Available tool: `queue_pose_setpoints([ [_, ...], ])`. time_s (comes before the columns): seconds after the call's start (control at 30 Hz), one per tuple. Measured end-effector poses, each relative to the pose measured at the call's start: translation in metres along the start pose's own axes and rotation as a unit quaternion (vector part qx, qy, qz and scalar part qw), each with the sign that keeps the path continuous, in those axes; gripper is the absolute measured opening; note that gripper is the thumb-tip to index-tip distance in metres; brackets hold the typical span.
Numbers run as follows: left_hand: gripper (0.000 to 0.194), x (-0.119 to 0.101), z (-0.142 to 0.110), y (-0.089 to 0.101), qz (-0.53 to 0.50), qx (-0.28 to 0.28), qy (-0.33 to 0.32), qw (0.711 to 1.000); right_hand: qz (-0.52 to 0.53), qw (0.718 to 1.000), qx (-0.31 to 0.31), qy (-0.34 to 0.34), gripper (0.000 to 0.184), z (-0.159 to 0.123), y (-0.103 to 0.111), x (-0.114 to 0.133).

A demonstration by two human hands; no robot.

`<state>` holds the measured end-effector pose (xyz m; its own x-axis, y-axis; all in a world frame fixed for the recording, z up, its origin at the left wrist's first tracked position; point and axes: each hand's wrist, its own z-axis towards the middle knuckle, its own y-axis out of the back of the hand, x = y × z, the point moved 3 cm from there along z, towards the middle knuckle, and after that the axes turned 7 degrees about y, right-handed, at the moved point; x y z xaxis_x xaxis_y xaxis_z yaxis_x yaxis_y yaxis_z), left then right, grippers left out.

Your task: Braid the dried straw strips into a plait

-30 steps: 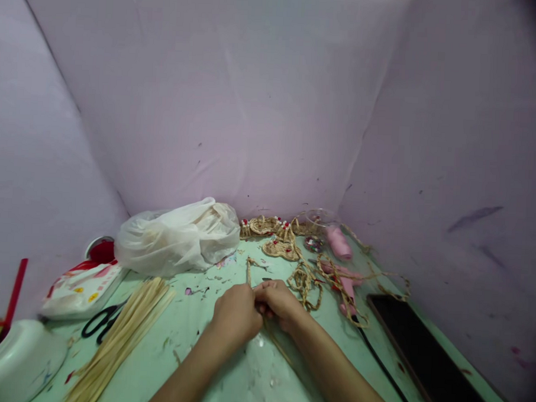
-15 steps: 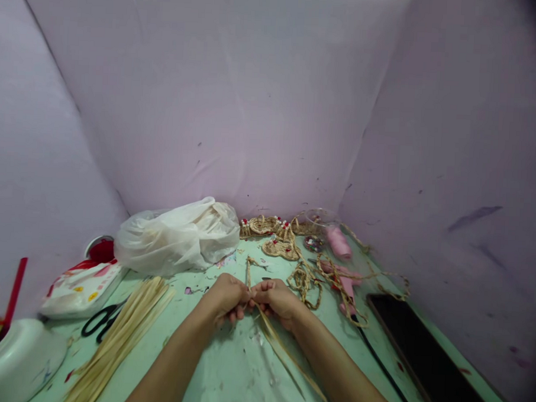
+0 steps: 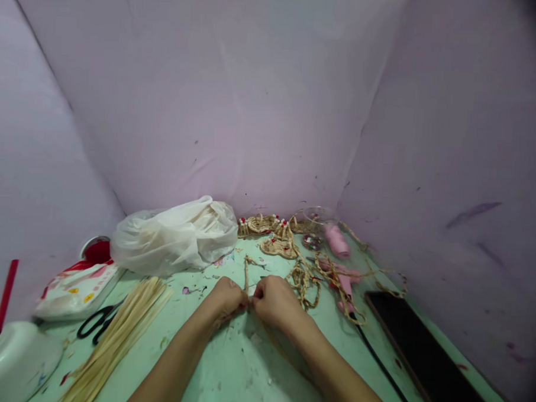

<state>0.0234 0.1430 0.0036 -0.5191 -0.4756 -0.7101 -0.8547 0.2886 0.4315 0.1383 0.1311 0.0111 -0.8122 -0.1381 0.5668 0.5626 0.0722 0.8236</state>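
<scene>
My left hand (image 3: 228, 295) is closed, with its fingertips pinched on a thin braid of straw-coloured strips (image 3: 246, 271). Close against it, my right hand (image 3: 276, 299) also pinches the strips, seen mostly from the back, so its fingertips are partly hidden. The finished stretch of braid sticks up beyond my hands and bends over at its far end. Loose strip ends (image 3: 283, 351) trail under my right wrist toward me, blurred. Left of my arm lies a bundle of flat pale strips (image 3: 117, 345), partly over black-handled scissors (image 3: 94, 325).
A white plastic bag (image 3: 177, 238) stands at the back. Behind my hands lie woven pieces with red beads (image 3: 278, 246) and coiled braid (image 3: 304, 282). To the right are a pink thread spool (image 3: 337, 239), a pink glue gun (image 3: 347, 282) and a black slab (image 3: 425, 350). A tissue pack (image 3: 80, 290) sits left.
My right hand has turned over so that its back faces up, and my left fingers have curled in tighter. The loose strips have swung and now show less beneath my right arm.
</scene>
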Motion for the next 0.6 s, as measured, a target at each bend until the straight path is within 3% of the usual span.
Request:
queue_pose_setpoints([
  [0.2,0.016,0.003,0.002,0.003,-0.079,0.048,0.028,0.995,0.007,0.999,0.045,0.017,0.010,-0.007,0.003,0.015],
  [0.33,0.014,0.005,0.005,0.009,-0.075,0.134,-0.026,0.988,0.070,0.994,0.075,0.029,0.014,-0.009,0.003,0.015],
  [0.4,0.014,0.008,0.008,0.012,-0.059,0.144,-0.049,0.987,0.113,0.987,0.109,0.023,0.012,-0.007,0.004,0.010],
  [0.53,0.008,0.014,0.013,0.016,-0.046,0.138,-0.038,0.989,0.217,0.972,0.074,-0.057,0.010,0.002,0.012,-0.002],
  [0.6,0.010,0.014,0.014,0.015,-0.046,0.145,-0.039,0.988,0.293,0.947,0.046,-0.120,0.009,0.004,0.011,-0.004],
])
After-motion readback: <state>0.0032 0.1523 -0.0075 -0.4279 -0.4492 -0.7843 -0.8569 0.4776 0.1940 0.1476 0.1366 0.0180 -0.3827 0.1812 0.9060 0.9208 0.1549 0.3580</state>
